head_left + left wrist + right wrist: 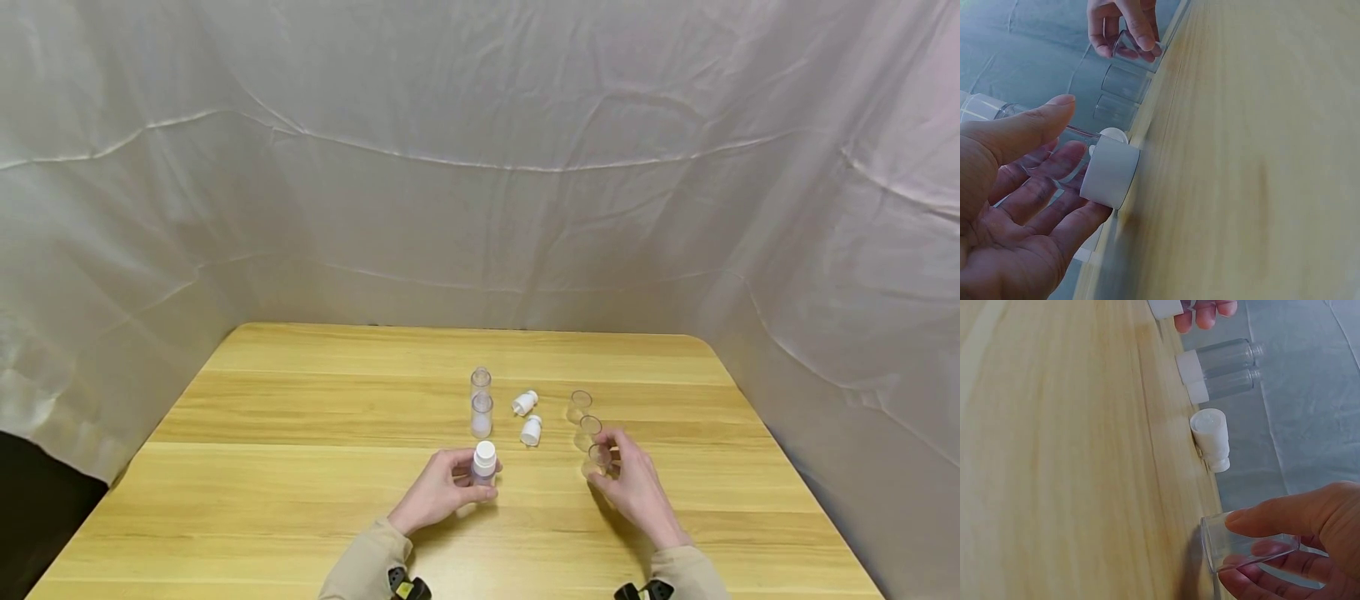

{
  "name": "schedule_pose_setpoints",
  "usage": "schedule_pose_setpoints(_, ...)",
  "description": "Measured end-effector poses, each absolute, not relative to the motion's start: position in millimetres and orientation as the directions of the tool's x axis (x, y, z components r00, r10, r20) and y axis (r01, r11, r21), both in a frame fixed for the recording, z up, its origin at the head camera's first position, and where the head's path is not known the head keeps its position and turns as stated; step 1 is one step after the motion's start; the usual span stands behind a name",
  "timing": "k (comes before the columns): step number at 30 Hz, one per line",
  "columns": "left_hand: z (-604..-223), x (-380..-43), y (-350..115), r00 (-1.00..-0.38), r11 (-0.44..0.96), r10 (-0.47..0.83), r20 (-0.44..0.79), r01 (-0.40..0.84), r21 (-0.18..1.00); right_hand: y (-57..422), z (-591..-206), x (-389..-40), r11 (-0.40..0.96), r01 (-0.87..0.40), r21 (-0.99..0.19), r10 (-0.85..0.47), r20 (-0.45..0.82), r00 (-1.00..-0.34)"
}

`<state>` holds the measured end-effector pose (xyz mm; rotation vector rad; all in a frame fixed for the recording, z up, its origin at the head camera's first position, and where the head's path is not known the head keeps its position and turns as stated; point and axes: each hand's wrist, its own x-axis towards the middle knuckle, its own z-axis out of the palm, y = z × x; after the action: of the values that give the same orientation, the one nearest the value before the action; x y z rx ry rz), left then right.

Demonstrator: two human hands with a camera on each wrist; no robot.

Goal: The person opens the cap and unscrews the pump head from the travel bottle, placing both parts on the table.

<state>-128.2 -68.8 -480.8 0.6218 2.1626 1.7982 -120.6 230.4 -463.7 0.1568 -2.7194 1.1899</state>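
Observation:
My left hand (441, 489) holds a small clear bottle, thumb on one side and fingers round the other. This bottle has a white pump head (485, 454) on top and a white base (1110, 174). On the right, my right hand (636, 487) pinches a clear cap (1250, 542) between thumb and fingers, near the tabletop. Beyond it stand two more clear caps, a middle one (590, 426) and a far one (581, 401). Two clear bottles without heads, a near one (482, 417) and a far one (481, 380), stand upright past my left hand.
Between bottles and caps lie two loose white pump heads, one nearer (531, 431) and one farther (525, 403). Everything is on a wooden table (300, 400). Grey sheeting (480, 217) hangs behind the table and along its sides.

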Motion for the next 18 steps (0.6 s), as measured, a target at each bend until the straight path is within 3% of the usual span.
schedule_pose_setpoints(6,-480.9,-128.4,-68.4,-0.871,0.145,0.485,0.073,0.162,0.976,231.5,-461.8,-120.2,0.698,-0.162,-0.698,-0.027,0.201,-0.979)
schedule_pose_setpoints(10,-480.4,-128.2,-68.3,-0.872,0.149,0.485,0.069,0.161,0.976,230.1,-455.1,-119.0,0.732,-0.205,-0.649,-0.017,0.283,-0.959)
schedule_pose_setpoints(18,-479.2,-127.2,-68.4,-0.872,0.152,0.484,0.078,0.171,0.973,200.7,-439.8,-122.2,0.653,-0.513,-0.557,-0.066,0.633,-0.771)
